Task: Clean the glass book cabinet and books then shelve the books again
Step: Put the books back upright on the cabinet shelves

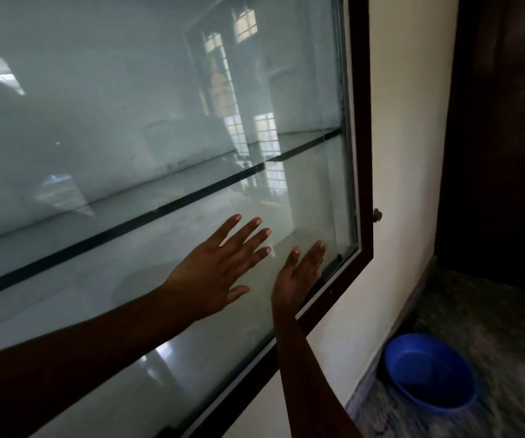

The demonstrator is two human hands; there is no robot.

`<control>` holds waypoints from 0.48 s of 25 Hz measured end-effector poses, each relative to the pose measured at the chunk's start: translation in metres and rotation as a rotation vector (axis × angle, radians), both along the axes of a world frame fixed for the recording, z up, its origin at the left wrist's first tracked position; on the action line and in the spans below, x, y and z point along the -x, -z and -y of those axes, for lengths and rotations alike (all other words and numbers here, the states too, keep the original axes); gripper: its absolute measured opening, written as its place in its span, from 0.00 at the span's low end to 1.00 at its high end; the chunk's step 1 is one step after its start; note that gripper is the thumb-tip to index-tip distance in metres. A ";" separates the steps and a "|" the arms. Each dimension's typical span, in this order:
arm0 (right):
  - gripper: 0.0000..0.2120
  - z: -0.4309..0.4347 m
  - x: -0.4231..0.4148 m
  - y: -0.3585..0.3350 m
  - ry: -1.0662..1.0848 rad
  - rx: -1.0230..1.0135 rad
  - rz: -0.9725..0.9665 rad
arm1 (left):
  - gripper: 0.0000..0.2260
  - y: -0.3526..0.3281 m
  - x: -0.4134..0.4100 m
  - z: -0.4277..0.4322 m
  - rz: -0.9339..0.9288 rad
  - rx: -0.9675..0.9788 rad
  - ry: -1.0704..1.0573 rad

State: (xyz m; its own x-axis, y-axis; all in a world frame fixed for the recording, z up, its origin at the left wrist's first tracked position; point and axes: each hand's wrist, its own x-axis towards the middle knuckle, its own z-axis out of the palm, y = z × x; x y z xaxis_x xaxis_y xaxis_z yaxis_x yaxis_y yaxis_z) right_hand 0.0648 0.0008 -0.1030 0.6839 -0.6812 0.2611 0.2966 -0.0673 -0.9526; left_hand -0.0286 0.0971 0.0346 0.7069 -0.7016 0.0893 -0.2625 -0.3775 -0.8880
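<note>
While both hands lie against its front, the cabinet (362, 153) fills the left and middle of the view, a dark brown frame set into a pale wall (406, 153). Its glass pane (128, 105) is hazy and mirrors bright windows. Behind the pane a glass shelf (147, 213) with a dark front edge runs across, rising toward the right. A dark wooden door (501, 137) stands to the right of the wall, above a mottled stone floor (491, 327). On that floor, close to the foot of the wall, sits a blue basin (428, 371).

The left hand (210, 276) is flat on the glass below the shelf, fingers straight and spread wide, holding nothing. The right hand (299, 276) is just beside it, near the frame's lower right corner, seen edge-on with fingers straight and together, also holding nothing. A small round knob (377, 214) sticks out from the frame's right side.
</note>
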 end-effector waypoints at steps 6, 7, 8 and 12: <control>0.34 -0.029 0.037 -0.009 -0.052 -0.031 -0.075 | 0.31 0.011 0.034 -0.047 0.106 -0.024 0.036; 0.33 -0.035 0.046 -0.012 -0.064 -0.023 -0.076 | 0.31 0.010 0.039 -0.048 0.113 -0.013 0.073; 0.32 -0.037 0.054 -0.012 -0.078 -0.027 -0.067 | 0.30 0.011 0.042 -0.044 0.096 0.020 0.108; 0.22 0.027 0.035 0.007 -0.090 -0.052 0.111 | 0.22 0.021 -0.002 0.019 0.011 0.106 0.202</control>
State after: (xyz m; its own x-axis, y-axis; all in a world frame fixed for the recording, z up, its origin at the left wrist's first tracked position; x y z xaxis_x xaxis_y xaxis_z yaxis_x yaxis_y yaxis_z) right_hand 0.0300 -0.0258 -0.1097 0.7116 -0.6332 0.3045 0.4028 0.0125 -0.9152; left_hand -0.0267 0.0777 0.0134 0.5512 -0.8153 0.1772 -0.3328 -0.4096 -0.8494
